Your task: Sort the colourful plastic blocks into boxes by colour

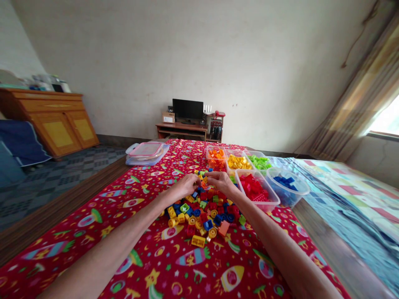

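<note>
A loose heap of mixed toy building bricks (203, 205) in yellow, blue, red, green and orange lies on the red patterned cloth. At the heap's far side my left hand (188, 184) has its fingers curled inward. Facing it closely, my right hand (220, 182) reaches over the bricks with fingertips drawn together. Small orange and yellow pieces show between the two hands; whether the fingers grip one of them is too small to make out. A yellow brick (198, 241) rests at the heap's near edge.
Right of the heap stand clear tubs of orange bricks (216, 155), yellow bricks (238, 162), light green bricks (259, 162), red bricks (253, 189) and blue bricks (285, 182). Stacked plastic lids (146, 153) lie at the far left. A bed (349, 199) adjoins the table's right side.
</note>
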### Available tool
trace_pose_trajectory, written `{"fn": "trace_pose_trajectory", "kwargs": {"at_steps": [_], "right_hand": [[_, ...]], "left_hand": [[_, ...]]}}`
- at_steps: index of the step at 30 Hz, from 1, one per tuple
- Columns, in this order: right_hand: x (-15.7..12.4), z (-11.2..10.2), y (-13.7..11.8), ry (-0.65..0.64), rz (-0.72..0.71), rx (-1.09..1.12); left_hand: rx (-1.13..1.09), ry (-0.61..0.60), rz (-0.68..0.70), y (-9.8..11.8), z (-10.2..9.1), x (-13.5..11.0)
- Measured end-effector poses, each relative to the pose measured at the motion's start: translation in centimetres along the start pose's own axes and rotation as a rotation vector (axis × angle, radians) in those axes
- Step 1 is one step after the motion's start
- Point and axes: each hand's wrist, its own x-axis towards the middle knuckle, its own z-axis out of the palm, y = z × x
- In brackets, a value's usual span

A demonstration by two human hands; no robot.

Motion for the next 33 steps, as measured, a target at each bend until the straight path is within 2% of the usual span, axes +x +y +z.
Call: {"fn": "trace_pose_trajectory", "kwargs": {"at_steps": [5, 12, 18, 24, 29, 33], "right_hand": [[-0.2, 0.1, -0.3, 0.013, 0.067, 0.117], [0.0, 0.4, -1.5, 0.15, 0.277, 0.5], [0.1, -0.1, -2.2, 0.047, 0.325, 0.747], [-0.1, 0.0, -2.2, 0.038, 0.275, 0.696], [-0.1, 0.5, -2.0, 0.091, 0.237, 0.629], [-0.1, 0.7, -1.7, 0.089, 0.206, 0.623]], "left_hand": [[0.035, 0.061, -0.02, 0.2, -0.5, 0.5], [0.061, 0.097, -0.025, -0.4, -0.7, 0.3], [0.057, 0.142, 0.033, -1.1, -0.4, 0.0], [0.079, 0.184, 0.036, -3.0, -0.2, 0.0], [0.075, 0.165, -0.055, -3.8, 0.5, 0.1], [0.0, 0.113, -0.065, -4.0, 1.0, 0.1]]}}
